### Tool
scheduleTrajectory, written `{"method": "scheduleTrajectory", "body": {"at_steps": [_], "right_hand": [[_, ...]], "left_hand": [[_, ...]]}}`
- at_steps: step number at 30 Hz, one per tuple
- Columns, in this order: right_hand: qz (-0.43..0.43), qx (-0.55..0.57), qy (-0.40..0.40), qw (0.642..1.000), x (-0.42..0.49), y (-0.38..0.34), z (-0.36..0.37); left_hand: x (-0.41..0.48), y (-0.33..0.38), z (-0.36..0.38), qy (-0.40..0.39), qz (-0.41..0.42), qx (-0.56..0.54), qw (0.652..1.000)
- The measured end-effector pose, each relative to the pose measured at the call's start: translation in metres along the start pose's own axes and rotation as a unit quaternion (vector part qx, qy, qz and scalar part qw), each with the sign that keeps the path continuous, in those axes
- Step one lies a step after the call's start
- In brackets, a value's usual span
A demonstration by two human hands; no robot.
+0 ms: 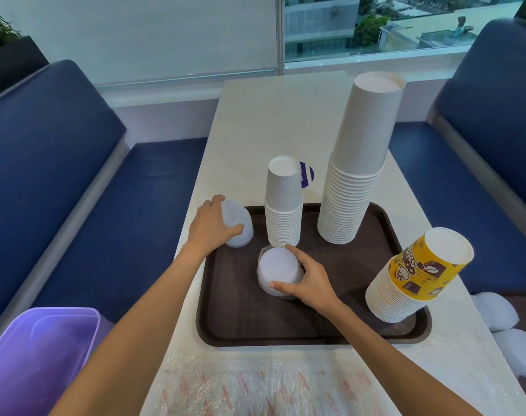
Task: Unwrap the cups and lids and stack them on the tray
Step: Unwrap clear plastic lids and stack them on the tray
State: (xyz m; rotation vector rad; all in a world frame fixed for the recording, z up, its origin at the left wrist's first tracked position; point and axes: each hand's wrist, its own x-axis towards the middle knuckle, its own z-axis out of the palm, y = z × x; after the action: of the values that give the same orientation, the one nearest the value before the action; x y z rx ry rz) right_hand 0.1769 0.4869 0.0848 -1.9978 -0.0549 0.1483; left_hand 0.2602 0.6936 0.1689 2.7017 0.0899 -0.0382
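Note:
A dark brown tray (331,334) lies on the table. On it stand a small stack of white cups (283,205), a tall stack of white cups (358,163) and a leaning stack topped by a yellow printed cup (418,274). My left hand (209,225) grips a stack of translucent white lids (239,225) at the tray's left edge, tilted on its side. My right hand (308,280) holds a second stack of lids (278,270) that sits on the tray in front of the small cup stack.
Crumpled clear plastic wrap (255,382) with red print lies on the table's near end. A purple plastic bin (36,355) is at the lower left. More wrapped white lids (499,310) lie on the right bench. Blue benches flank the table; a purple-and-white round object (306,175) shows behind the small stack.

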Motion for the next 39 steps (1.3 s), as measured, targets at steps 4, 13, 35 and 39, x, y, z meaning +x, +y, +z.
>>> {"method": "scheduleTrajectory", "body": {"at_steps": [4,13,35,39], "right_hand": [[-0.006,-0.001,-0.007,1.0,0.001,0.002,-0.002],[-0.004,0.006,-0.02,1.0,0.004,0.004,-0.002],[-0.004,0.007,-0.045,0.999,0.004,0.006,-0.006],[-0.002,0.012,-0.042,0.999,0.002,0.005,-0.006]], "left_hand": [[0.012,0.001,0.012,-0.02,0.008,0.005,1.0],[0.022,-0.003,0.023,-0.032,0.008,-0.002,0.999],[0.021,-0.007,0.037,-0.071,0.004,0.055,0.996],[0.008,-0.005,0.034,0.026,0.009,-0.013,1.0]]}}
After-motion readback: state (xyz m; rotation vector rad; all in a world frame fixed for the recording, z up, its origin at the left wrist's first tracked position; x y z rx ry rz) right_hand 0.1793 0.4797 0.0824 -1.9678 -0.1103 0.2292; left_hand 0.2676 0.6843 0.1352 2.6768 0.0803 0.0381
